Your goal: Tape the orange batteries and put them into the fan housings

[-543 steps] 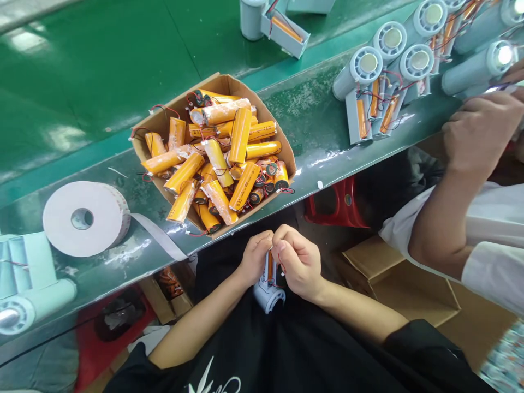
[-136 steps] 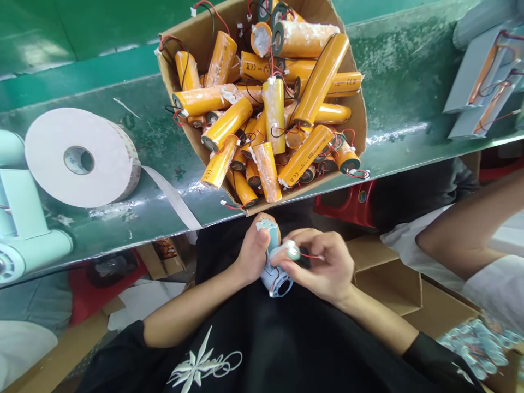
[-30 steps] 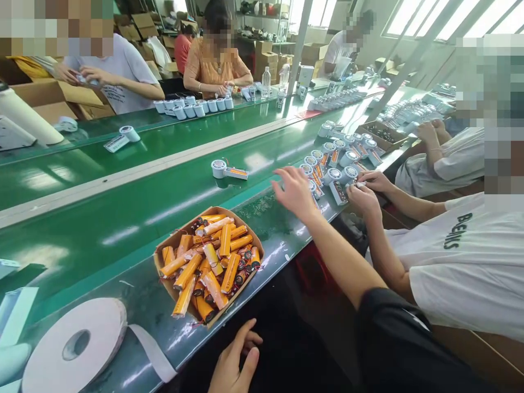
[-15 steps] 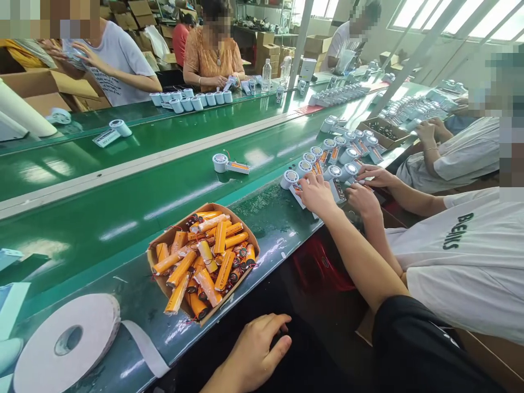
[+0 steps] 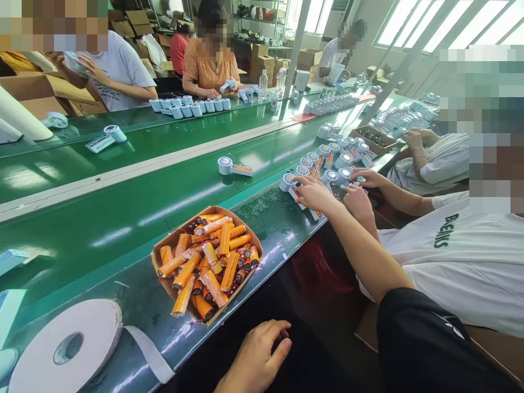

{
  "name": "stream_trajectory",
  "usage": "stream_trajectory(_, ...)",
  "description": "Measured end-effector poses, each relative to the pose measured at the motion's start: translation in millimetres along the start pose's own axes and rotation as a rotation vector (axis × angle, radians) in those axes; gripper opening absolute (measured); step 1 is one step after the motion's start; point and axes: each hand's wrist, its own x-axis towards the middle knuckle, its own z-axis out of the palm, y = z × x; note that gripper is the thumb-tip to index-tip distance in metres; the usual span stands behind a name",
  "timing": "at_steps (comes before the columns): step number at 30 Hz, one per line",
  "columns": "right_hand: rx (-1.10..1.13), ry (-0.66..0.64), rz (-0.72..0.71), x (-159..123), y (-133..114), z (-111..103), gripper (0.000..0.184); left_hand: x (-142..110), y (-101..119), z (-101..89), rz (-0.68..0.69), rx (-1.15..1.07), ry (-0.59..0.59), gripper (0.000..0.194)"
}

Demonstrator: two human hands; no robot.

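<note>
My right hand (image 5: pixel 317 195) reaches across the bench to the nearest of several white handheld fan bodies. Its fingers are bent round this fan body (image 5: pixel 288 182), which has a round head and an orange battery in its opened handle; part of the handle is under the hand. Low in front of me, off the bench edge, my left hand (image 5: pixel 262 352) holds nothing, its fingers curved and the thumb apart. Between the two hands, a cardboard box (image 5: pixel 154 262) full of orange wired batteries (image 5: pixel 230 270) stands on the bench edge.
A roll of white tape (image 5: pixel 98 333) lies at the lower left, its loose end hanging over the edge. One fan body (image 5: pixel 224 166) lies on the green conveyor belt (image 5: pixel 164 202). A co-worker's hands (image 5: pixel 360 199) work close beside my right hand. More people sit across the belt.
My view has shifted slightly. My right hand has moved a little at the nearest fan body, and more of its orange battery shows. My left hand stays empty.
</note>
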Motion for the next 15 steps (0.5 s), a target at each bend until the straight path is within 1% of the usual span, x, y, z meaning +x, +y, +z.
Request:
stream_trajectory(5,0.061,0.061,0.05,11.1,-7.0,-7.0,0.025,-2.8,-3.2,-1.5,0.003,-0.01,0.019,0.047)
stream_trajectory(8,0.105,0.12,0.053,6.5,-11.9,-17.1,0.027,-5.4,-7.7,-1.5,-0.015,-0.072,0.01,0.053)
stream_trajectory(10,0.161,0.172,0.037,-6.9,-16.1,-28.4,0.029,-5.5,-12.7,-0.2,-0.053,-0.156,-0.011,0.058)
stream_trajectory(12,0.306,0.247,-0.027,-29.3,-24.1,-42.8,0.025,-2.7,-16.1,1.3,-0.108,-0.294,-0.031,0.064)
stream_trajectory(14,0.526,0.306,-0.148,-57.8,-39.2,-57.6,0.021,3.1,-12.9,1.1,-0.163,-0.534,-0.06,0.072)
stream_trajectory(15,0.647,0.305,-0.238,-72.5,-50.0,-64.3,0.02,6.7,-7.8,-0.3,-0.19,-0.692,-0.084,0.075)
